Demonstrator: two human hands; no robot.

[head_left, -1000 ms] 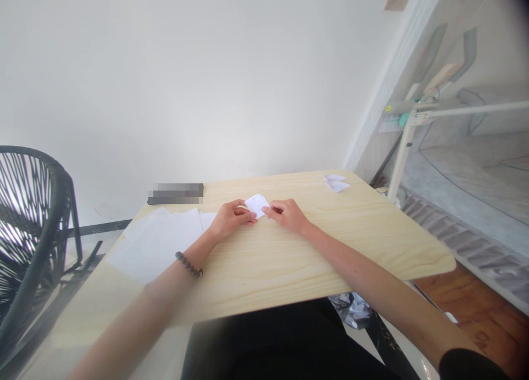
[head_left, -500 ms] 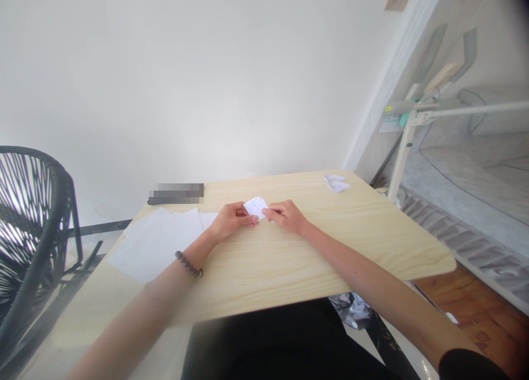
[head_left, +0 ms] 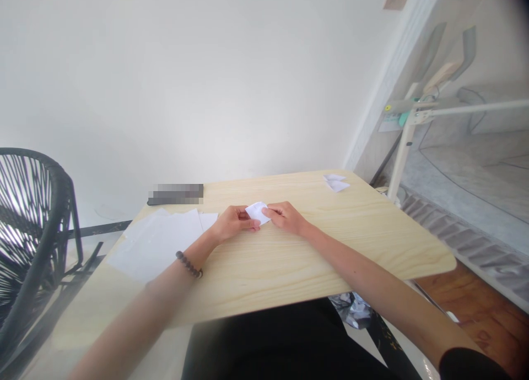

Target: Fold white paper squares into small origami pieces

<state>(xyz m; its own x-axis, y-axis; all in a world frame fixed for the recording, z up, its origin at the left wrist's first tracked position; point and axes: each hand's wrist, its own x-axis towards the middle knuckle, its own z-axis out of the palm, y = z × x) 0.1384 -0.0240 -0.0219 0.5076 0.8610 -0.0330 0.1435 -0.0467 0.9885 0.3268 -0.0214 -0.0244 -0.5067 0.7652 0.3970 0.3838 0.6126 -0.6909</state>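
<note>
Between my two hands is a small folded piece of white paper, held just above the middle of the table. My left hand pinches its left and lower edge, thumb in front and fingers behind. On its right side, my right hand grips the edge between thumb and index finger. The fingers partly cover the paper, and its exact folds are too small to make out. Loose white sheets lie on the table beside my left forearm.
A light wooden table stands against the white wall. Folded white paper pieces lie at its far right, and a blurred-out dark object at the back left. A woven black chair is at left, a white metal frame at right.
The paper has tilted and its visible outline has changed slightly, with its top edge a little lower. My right fingers have shifted slightly on it. Both hands keep their hold.
</note>
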